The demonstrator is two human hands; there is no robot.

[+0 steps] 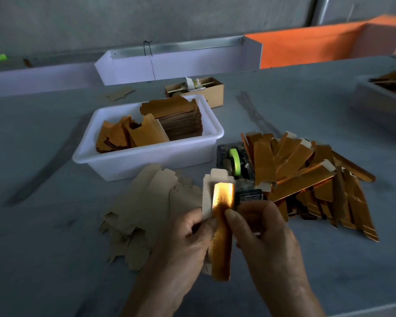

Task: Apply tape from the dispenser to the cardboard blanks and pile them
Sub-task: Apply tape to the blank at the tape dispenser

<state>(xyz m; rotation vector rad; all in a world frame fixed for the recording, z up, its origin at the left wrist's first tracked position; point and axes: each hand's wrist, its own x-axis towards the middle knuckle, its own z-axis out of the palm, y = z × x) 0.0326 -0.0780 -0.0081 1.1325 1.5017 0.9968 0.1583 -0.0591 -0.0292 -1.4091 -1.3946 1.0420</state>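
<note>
Gripping unmarked gold blank (pixel 222 229), both hands

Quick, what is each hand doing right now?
Left hand: grips the folded cardboard blank by its left edge.
Right hand: pinches the same blank from the right.

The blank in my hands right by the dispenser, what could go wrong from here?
1. Both hands, left and right, hold the blank folded by one edge each; a slipped grip could let it spring open before any tape goes on.
2. The gold pile leans against the dispenser, so pieces may slide over the tape outlet.
3. Glare on the gold face may hide where the seam sits, so the tape could land crooked.
</note>
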